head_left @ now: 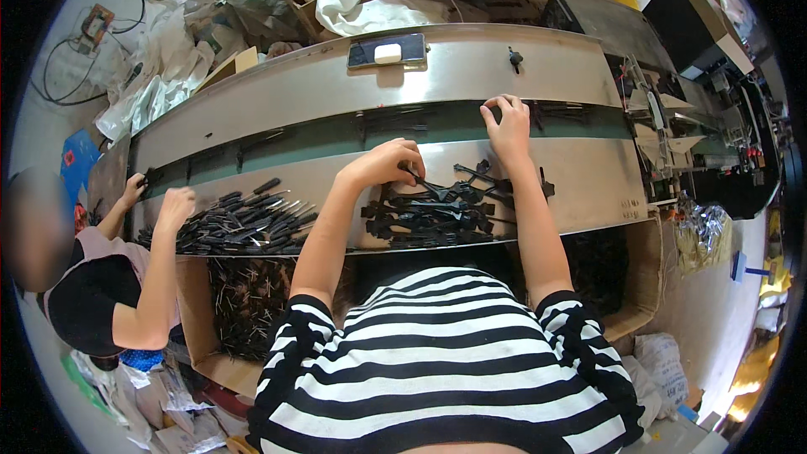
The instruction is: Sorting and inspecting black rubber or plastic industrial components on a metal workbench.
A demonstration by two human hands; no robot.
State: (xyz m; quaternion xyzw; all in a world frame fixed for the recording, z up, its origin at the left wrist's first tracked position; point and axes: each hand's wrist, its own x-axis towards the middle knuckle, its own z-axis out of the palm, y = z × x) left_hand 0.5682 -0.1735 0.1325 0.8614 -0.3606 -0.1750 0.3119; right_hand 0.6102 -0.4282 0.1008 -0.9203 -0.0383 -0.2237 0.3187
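Note:
A pile of black plastic parts (437, 217), slim with flared ends, lies on the near metal ledge before me. My left hand (385, 163) is at the pile's far side, its fingers curled down onto one black plastic part (433, 188). Farther right, my right hand (509, 128) hovers over the green conveyor belt (450, 129) with thumb and fingertips pinched together. Whatever is between those fingertips is too small or hidden to make out. Dark slender pieces (561, 111) lie on the belt just right of that hand.
A heap of black-handled tools (244, 220) covers the ledge at left, beside a co-worker (109, 286) whose hands reach the belt. Cardboard boxes (195, 319) of dark parts stand below the ledge. On the far ledge rest a phone (361, 54), a white case (387, 54) and a small black piece (515, 59).

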